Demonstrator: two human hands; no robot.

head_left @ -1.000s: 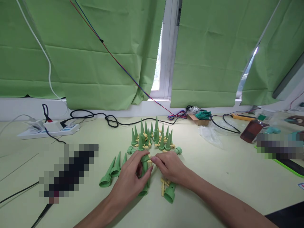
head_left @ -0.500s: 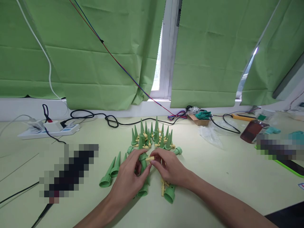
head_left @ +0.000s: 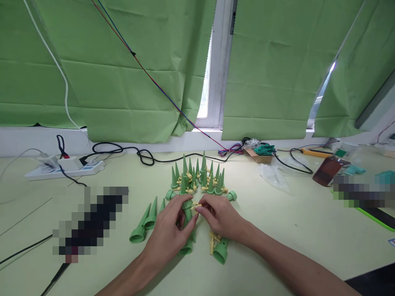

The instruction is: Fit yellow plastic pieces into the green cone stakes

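Observation:
My left hand (head_left: 169,228) is closed around a green plastic watering spike (head_left: 187,213), its capped end up and its point toward me. At the spike's side, my right hand (head_left: 222,216) pinches a small yellow valve (head_left: 195,207) between thumb and fingertips. How far the valve sits in the spike cannot be made out. Below my hands lie another green spike (head_left: 185,249), some loose yellow valves (head_left: 212,243) and a green spike with its open end toward me (head_left: 220,252). To the left, several green spikes (head_left: 138,233) lean or lie on the table.
Beyond my hands stands a cluster of upright green spikes (head_left: 184,181) with yellow valves. A power strip (head_left: 64,170) is at the back left. A small cardboard box (head_left: 258,156), a plastic bag (head_left: 273,176) and a brown bottle (head_left: 327,170) are on the right.
My right fingertips and the yellow valve have shifted slightly at the spike's side. My left hand keeps its hold on the spike, with barely any movement.

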